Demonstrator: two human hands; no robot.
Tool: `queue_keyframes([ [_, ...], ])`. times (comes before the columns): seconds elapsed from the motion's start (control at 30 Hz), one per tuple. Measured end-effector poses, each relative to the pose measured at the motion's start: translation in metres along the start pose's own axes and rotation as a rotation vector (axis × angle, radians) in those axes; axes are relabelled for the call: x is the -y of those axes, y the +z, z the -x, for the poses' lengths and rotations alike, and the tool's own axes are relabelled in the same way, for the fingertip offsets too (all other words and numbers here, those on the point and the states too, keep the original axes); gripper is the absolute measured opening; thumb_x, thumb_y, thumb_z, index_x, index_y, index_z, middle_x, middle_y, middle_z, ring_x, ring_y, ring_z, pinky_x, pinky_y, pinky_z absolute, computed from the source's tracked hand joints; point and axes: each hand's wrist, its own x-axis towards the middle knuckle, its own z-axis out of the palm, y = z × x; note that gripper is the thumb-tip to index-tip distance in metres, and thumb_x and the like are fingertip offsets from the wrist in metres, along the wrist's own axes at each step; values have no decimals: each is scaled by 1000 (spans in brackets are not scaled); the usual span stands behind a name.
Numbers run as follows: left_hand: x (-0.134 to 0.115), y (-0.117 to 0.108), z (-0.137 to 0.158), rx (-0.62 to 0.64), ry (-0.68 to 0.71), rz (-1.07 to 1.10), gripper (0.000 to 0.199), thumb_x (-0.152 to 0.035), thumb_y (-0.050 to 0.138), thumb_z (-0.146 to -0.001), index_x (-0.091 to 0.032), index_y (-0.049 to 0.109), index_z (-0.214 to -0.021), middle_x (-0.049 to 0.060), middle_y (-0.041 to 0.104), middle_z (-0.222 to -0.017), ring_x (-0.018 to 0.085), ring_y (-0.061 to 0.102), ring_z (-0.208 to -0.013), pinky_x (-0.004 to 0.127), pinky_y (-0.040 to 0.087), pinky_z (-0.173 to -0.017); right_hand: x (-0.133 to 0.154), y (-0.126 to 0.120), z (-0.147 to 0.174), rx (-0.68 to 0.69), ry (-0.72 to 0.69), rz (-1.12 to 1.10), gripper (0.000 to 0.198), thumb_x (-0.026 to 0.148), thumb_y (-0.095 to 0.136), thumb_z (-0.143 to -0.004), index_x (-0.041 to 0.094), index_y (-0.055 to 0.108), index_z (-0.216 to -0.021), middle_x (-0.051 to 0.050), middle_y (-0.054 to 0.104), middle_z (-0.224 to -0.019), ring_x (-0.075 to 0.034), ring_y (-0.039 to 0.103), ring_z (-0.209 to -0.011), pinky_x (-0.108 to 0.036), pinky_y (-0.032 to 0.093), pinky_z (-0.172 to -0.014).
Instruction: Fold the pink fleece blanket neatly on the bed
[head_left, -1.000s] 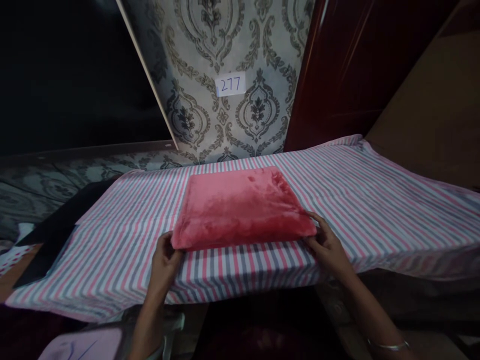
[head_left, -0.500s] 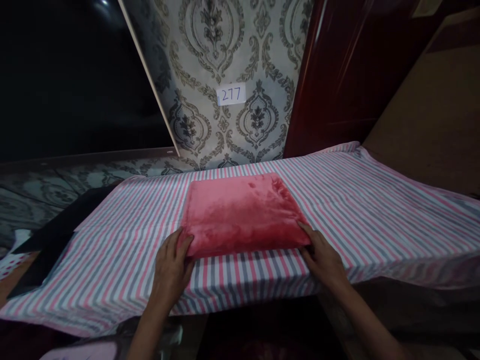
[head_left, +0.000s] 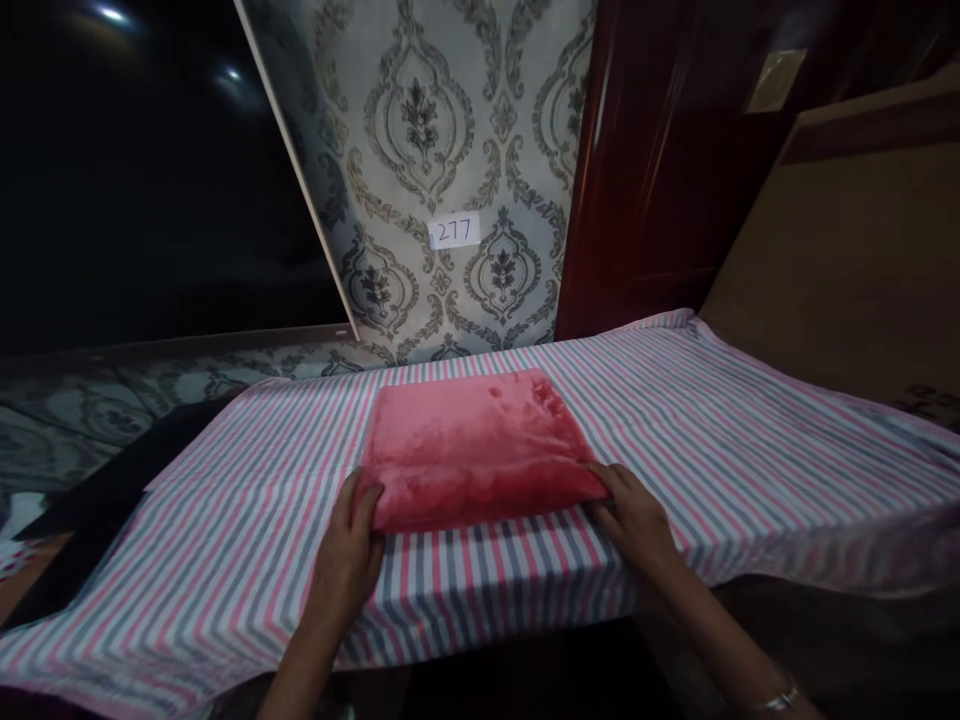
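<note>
A flat rectangle of pink plush cloth (head_left: 465, 430) lies on a table with a striped cloth (head_left: 750, 430). Along its near side runs a crease, where a thicker, darker band shows. My left hand (head_left: 349, 545) grips the near left corner, thumb on top and the other fingers along the left edge. At the near right corner my right hand (head_left: 637, 520) is closed on the edge, with some fingertips hidden. Ruffled pile shows near the far right corner.
Behind the table is a patterned wall with a paper label (head_left: 454, 231) reading 277. A dark screen (head_left: 165, 180) stands at the left. On the right are a dark red panel (head_left: 660, 180) and a large cardboard box (head_left: 847, 260). Black items (head_left: 90, 510) lie beyond the table's left edge.
My view has tilted up a little, so everything sits lower in the picture. A raised crease along the cloth's near side shows more plainly. Both hands stay at the near corners.
</note>
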Motion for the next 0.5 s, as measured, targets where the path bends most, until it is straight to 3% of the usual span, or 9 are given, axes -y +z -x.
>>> queue_keyframes([
  [0.2, 3, -2, 0, 32, 32, 33, 60, -10, 50, -87, -19, 38, -145, 22, 33, -154, 36, 49, -135, 47, 55, -98, 9, -7, -25, -128, -60, -76, 31, 27, 55, -89, 23, 61, -119, -11, 59, -129, -26, 65, -105, -38, 56, -84],
  [0.33, 5, -3, -3, 61, -8, -27, 59, -15, 55, -84, -17, 42, -141, 23, 40, -146, 37, 59, -122, 46, 58, -88, 17, -16, -59, -158, -166, -127, 29, 25, 57, -89, 23, 60, -118, -9, 66, -123, -26, 63, -115, -40, 52, -94],
  [0.5, 5, -3, -11, -13, -2, -117, 54, -10, 53, -78, -14, 49, -132, 22, 51, -135, 34, 60, -115, 44, 54, -90, 30, -25, -101, -179, -220, -117, 25, 24, 57, -87, 22, 63, -111, -8, 71, -109, -27, 65, -103, -42, 51, -90],
])
